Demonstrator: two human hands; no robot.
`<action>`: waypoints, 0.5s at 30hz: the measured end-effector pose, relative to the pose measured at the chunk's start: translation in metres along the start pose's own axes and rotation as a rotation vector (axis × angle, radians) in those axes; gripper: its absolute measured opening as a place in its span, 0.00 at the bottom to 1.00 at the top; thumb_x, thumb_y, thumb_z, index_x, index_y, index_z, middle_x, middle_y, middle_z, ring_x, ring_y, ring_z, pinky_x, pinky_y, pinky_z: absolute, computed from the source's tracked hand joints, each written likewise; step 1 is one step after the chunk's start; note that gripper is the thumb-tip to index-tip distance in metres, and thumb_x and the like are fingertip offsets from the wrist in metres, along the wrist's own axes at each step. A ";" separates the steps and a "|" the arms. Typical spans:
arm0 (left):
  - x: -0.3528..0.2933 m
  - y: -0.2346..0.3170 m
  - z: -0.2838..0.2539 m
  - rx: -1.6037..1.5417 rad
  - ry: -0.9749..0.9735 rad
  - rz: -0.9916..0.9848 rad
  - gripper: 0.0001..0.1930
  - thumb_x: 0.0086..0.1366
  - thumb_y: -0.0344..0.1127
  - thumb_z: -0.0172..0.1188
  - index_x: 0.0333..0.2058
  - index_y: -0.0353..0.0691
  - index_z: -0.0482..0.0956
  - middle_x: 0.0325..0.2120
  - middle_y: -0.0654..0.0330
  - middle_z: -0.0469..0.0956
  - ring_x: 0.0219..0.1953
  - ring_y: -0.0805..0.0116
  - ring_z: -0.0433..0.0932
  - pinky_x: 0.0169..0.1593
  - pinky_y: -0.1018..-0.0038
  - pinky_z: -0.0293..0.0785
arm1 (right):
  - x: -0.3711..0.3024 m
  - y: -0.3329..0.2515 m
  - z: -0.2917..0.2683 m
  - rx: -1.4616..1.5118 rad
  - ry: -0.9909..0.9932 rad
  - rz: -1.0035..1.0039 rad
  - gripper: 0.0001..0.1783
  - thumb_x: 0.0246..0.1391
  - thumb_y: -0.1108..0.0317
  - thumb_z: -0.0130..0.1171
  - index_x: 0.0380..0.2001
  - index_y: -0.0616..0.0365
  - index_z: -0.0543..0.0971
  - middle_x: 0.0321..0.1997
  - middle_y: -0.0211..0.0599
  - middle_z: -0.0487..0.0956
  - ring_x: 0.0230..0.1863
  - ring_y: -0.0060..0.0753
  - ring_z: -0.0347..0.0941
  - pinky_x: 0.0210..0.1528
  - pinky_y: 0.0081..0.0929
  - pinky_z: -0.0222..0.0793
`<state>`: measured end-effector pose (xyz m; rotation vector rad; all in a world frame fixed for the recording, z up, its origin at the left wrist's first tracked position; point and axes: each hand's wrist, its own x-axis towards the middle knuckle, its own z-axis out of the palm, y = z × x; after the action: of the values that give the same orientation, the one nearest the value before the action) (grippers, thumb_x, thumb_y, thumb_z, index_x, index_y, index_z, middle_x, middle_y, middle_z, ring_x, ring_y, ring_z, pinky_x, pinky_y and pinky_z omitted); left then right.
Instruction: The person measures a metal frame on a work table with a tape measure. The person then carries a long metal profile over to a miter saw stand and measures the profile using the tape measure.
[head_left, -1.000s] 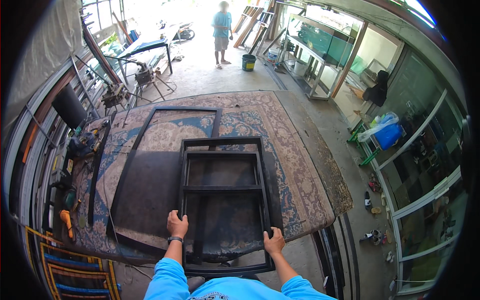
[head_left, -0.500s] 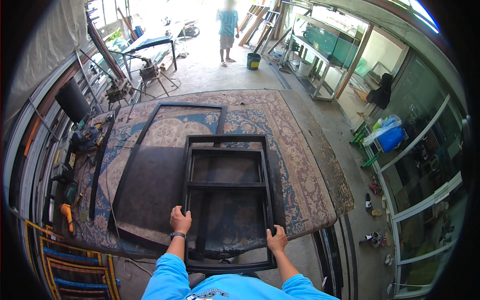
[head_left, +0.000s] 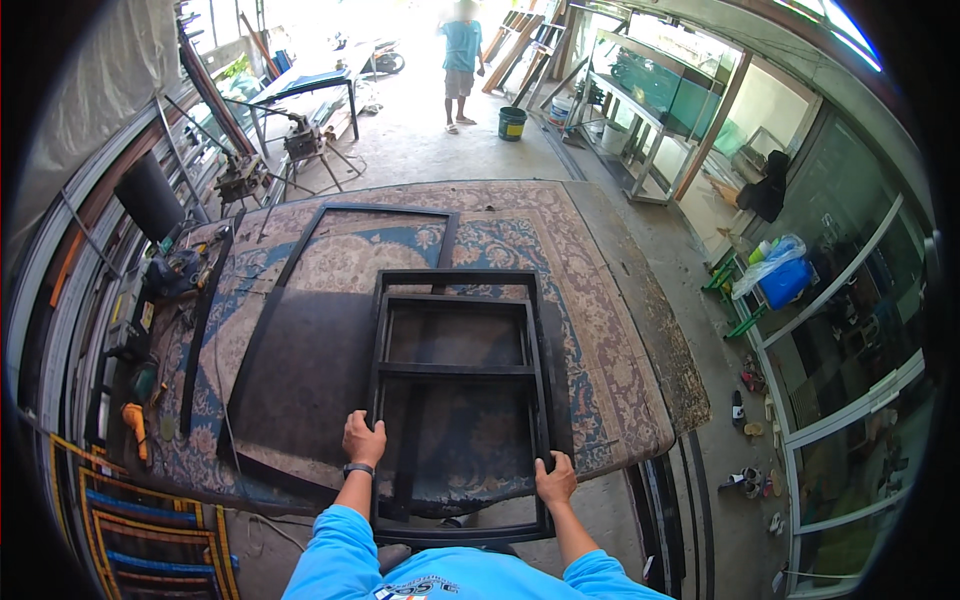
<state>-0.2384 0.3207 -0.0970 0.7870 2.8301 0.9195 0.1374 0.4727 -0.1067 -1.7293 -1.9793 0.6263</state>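
My left hand and right hand hide parts of the black frame, whose underside I can't see. The lower edge crops my blue shirt; the head of the standing person is blurred; the cluttered tools are too small to tell apart.

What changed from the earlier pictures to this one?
Only the view shifted a little: nearly everything sits slightly further right in the picture. Nothing was visibly grabbed or let go. The left hand and right hand stayed at the sides of the smaller black frame, which still overlaps the larger black frame. The bucket stayed put too.
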 end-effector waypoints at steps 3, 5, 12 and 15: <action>0.000 0.000 0.000 0.005 -0.008 -0.010 0.22 0.57 0.40 0.67 0.47 0.38 0.75 0.47 0.50 0.77 0.52 0.46 0.75 0.53 0.55 0.74 | 0.000 0.001 0.001 -0.002 0.006 -0.005 0.21 0.51 0.57 0.67 0.45 0.57 0.80 0.46 0.45 0.80 0.48 0.54 0.77 0.50 0.45 0.72; 0.000 -0.001 0.001 0.000 -0.011 -0.011 0.22 0.57 0.40 0.66 0.47 0.38 0.75 0.47 0.50 0.77 0.52 0.46 0.75 0.53 0.55 0.74 | 0.000 0.001 0.001 0.017 0.013 -0.018 0.21 0.50 0.57 0.67 0.45 0.57 0.80 0.46 0.45 0.80 0.48 0.54 0.77 0.50 0.45 0.72; 0.000 0.000 0.000 0.001 -0.008 -0.008 0.21 0.57 0.40 0.66 0.47 0.38 0.75 0.47 0.50 0.77 0.53 0.46 0.75 0.53 0.55 0.74 | 0.000 0.002 0.002 0.005 0.024 -0.025 0.21 0.50 0.56 0.67 0.44 0.56 0.80 0.45 0.44 0.80 0.48 0.54 0.77 0.49 0.46 0.72; 0.000 0.001 -0.001 -0.001 -0.002 0.002 0.21 0.57 0.40 0.66 0.47 0.38 0.75 0.47 0.50 0.77 0.52 0.46 0.75 0.53 0.55 0.74 | 0.000 0.004 0.003 0.002 0.024 -0.019 0.21 0.50 0.57 0.67 0.44 0.56 0.80 0.45 0.45 0.80 0.48 0.54 0.77 0.49 0.45 0.72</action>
<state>-0.2379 0.3205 -0.0961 0.7895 2.8278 0.9198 0.1383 0.4729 -0.1113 -1.7064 -1.9763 0.5981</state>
